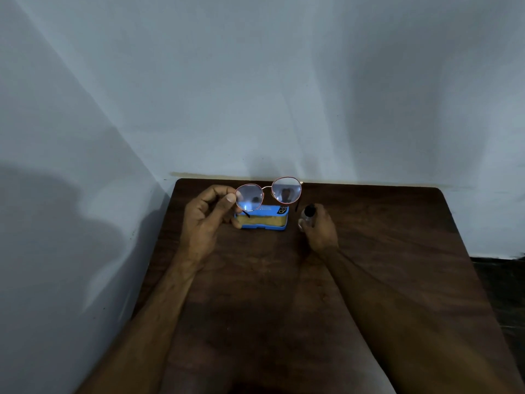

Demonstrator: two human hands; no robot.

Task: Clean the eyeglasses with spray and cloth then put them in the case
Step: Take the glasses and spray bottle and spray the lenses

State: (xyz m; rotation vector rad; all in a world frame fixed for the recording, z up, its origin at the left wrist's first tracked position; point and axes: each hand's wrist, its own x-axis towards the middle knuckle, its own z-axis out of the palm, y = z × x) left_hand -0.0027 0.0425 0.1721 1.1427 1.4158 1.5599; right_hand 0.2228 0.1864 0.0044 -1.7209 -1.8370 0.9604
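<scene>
Dark wooden table (369,251) against a pale wall (284,95). I see the eyeglasses (268,193), red-rimmed with round lenses, held above the table's far edge. The left hand (204,220) pinches one lens rim between thumb and fingers. On the table beneath them lies the blue case (264,218), open and yellow inside; whether that is cloth or lining I cannot tell. Just right of the case, the right hand (321,228) grips a small spray bottle (308,214), dark cap uppermost.

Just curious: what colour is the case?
The case is bright blue, seen in the head view.
</scene>
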